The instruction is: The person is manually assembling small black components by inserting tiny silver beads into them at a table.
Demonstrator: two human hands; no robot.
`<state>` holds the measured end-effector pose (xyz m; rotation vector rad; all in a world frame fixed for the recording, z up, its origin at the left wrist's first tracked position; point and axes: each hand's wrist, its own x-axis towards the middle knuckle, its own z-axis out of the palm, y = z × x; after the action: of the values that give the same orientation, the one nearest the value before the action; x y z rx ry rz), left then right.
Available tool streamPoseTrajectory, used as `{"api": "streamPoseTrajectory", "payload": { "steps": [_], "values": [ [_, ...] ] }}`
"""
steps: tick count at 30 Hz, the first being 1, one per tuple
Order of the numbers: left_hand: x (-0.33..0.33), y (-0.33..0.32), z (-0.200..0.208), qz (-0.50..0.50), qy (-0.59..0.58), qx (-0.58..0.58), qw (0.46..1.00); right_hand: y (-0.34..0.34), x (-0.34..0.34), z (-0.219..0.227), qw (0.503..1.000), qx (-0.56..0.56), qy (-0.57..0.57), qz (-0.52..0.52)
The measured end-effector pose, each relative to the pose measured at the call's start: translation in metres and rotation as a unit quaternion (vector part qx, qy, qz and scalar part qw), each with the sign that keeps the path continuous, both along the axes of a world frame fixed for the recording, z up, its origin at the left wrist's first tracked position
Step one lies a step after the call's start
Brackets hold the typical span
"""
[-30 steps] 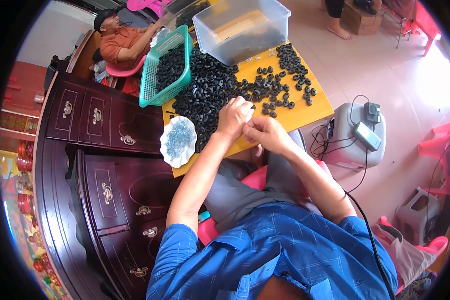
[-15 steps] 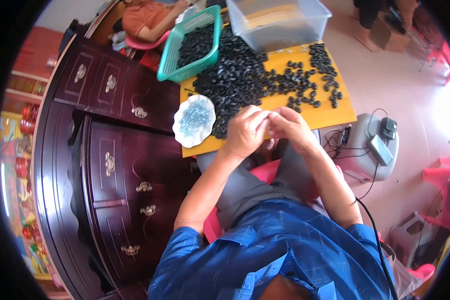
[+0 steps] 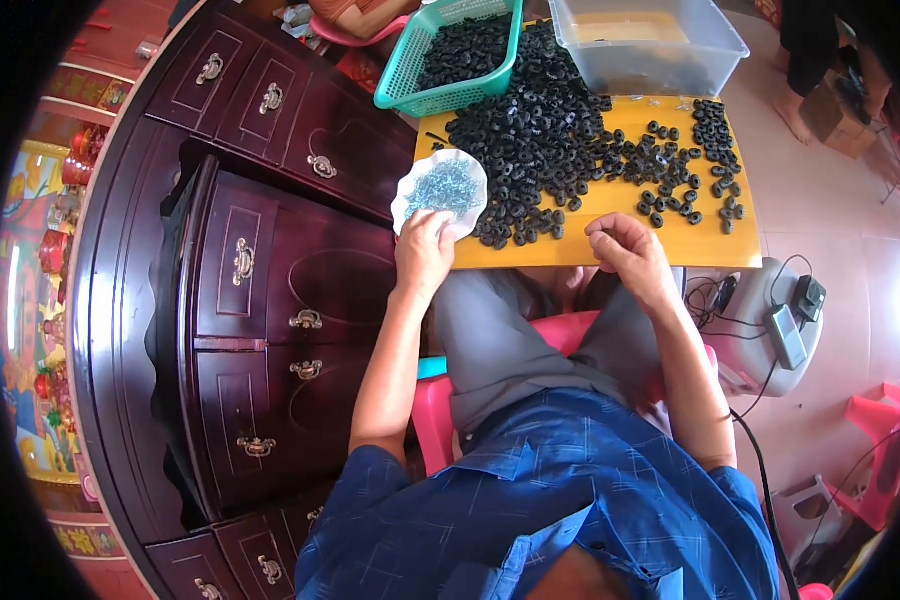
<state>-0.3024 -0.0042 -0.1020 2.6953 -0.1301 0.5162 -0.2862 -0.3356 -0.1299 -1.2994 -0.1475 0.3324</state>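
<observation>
A white scalloped dish [image 3: 398, 208] stands at the table's left front corner and holds many tiny shiny bluish pieces [image 3: 443, 188]. My left hand [image 3: 427, 250] reaches over the dish's near rim, its fingertips closed at the edge of the pieces; what they grip, if anything, is too small to see. Above the table's front edge, my right hand [image 3: 632, 258] is held in a pinch, thumb against curled fingers, and anything inside is hidden. A large heap of small black parts with holes [image 3: 530, 130] spreads beyond both hands.
The yellow table [image 3: 710, 245] also bears a green basket [image 3: 450, 100] of black parts, a clear plastic bin [image 3: 650, 60] and black parts in loose rows [image 3: 715, 140] at the right. A dark wooden cabinet [image 3: 280, 240] stands close on the left. Other people are beyond the table.
My hands, together before, have parted. The left has moved left to the dish; the right stays near the table's front edge. The view has shifted, so the table appears further right.
</observation>
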Motion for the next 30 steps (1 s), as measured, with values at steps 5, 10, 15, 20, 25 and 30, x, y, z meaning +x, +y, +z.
{"api": "streamPoseTrajectory", "payload": {
  "steps": [5, 10, 15, 20, 25, 30],
  "values": [
    [0.009, 0.006, -0.015, 0.001, -0.006, 0.072, 0.997, 0.003, -0.006, 0.009, 0.981, -0.172, -0.091, -0.007],
    [0.012, 0.001, -0.020, 0.018, -0.002, 0.094, 0.995, 0.002, -0.008, 0.016, 0.984, -0.159, -0.077, 0.000],
    [0.010, 0.005, -0.015, -0.003, -0.005, 0.072, 0.997, 0.003, -0.008, 0.010, 0.978, -0.173, -0.118, 0.000],
    [0.006, 0.000, -0.012, -0.004, 0.003, 0.059, 0.998, 0.002, -0.008, 0.013, 0.972, -0.195, -0.129, 0.009],
    [-0.001, -0.014, -0.003, -0.025, -0.010, 0.069, 0.997, 0.000, -0.008, 0.012, 0.971, -0.198, -0.135, 0.001],
    [-0.006, -0.014, -0.009, -0.055, -0.077, 0.078, 0.992, 0.004, -0.009, 0.009, 0.975, -0.169, -0.144, -0.018]
  ]
}}
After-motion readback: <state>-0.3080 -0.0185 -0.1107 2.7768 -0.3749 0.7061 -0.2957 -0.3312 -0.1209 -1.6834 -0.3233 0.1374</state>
